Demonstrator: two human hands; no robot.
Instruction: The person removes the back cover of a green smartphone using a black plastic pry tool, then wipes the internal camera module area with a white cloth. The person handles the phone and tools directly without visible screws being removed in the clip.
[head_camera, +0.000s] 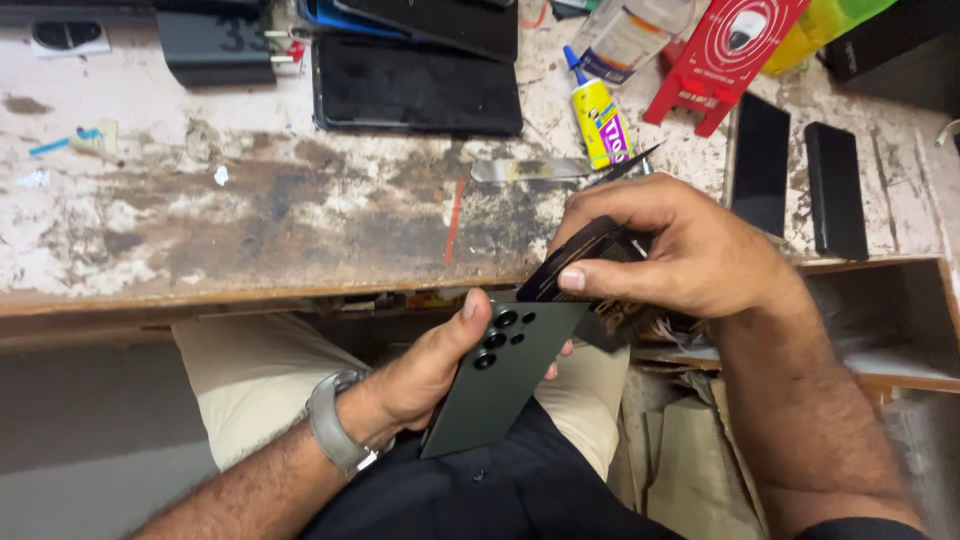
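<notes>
My left hand (425, 370) grips a dark green smartphone (500, 385) by its edge, back side up, with its several camera lenses showing near my thumb. My right hand (680, 245) pinches a thin dark curved piece (575, 258), a cover or film, lifted off the phone's top end between thumb and fingers. Both hands are over my lap, just in front of the worn workbench edge (250, 295). A metal watch (335, 425) is on my left wrist.
On the stained bench lie a black tablet (415, 90), a yellow glue bottle with blue tip (600, 115), a flat metal blade (530, 170), tweezers (625, 165), a red package (725, 55) and two black phones (760, 160) (835, 190). An open drawer (880, 330) is at right.
</notes>
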